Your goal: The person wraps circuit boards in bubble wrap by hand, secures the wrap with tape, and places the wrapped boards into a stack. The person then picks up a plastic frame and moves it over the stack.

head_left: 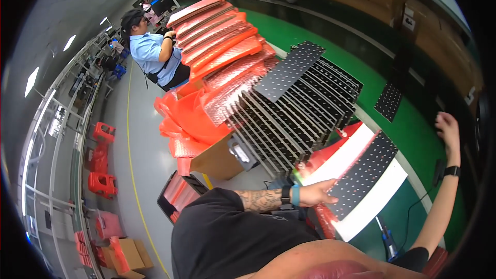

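My left hand grips the near left end of a black panel covered in rows of small pale dots. The panel lies over a bright white surface, with red bubble wrap showing at its edge. Raised at the right, over the green table, my right hand is apart from the panel, its fingers loosely bent and nothing seen in them. Nearest to it is another dotted black panel lying on the green mat.
Beyond the white surface, many dotted panels stand in a rack, one loose panel lying across its top. Red bubble-wrap bags are piled behind it. A blue-handled tool lies near me. A person in blue stands at far left.
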Action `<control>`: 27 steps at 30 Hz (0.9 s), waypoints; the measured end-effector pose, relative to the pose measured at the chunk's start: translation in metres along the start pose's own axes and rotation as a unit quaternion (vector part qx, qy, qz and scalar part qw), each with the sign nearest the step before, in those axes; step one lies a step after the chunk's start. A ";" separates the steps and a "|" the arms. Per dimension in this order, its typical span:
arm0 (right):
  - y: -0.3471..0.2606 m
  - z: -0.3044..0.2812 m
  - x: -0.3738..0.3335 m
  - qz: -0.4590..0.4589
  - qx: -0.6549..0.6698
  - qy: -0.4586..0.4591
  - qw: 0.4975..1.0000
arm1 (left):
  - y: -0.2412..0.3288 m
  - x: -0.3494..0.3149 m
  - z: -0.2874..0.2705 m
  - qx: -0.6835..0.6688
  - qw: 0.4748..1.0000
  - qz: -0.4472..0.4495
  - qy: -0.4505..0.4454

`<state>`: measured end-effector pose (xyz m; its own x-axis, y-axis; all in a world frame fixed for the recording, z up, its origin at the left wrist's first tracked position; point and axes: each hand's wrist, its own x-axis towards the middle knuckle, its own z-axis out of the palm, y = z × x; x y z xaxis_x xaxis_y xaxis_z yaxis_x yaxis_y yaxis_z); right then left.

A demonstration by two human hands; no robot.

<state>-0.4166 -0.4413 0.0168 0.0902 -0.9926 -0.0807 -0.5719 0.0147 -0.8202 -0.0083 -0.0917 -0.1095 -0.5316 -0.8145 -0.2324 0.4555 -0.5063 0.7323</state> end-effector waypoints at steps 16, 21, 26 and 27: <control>-0.258 0.025 -0.339 -0.273 -0.134 -0.025 0.952 | 0.056 -0.030 0.059 0.277 0.911 0.304 -0.031; -0.316 0.078 -0.406 -0.351 -0.257 0.080 0.897 | 0.078 0.031 0.053 -0.054 0.985 0.048 -0.154; -0.228 0.121 -0.389 -0.493 -0.314 0.180 0.791 | 0.043 0.041 0.066 -0.111 0.973 -0.011 -0.201; -0.213 0.132 -0.386 -0.498 -0.325 0.216 0.774 | 0.039 0.038 0.069 -0.114 0.971 -0.016 -0.208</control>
<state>-0.2214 -0.0451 0.1480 0.5497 -0.4230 0.7204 -0.6968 -0.7078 0.1161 -0.0598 -0.1228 -0.0459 -0.7687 -0.6366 0.0617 0.5558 -0.6171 0.5570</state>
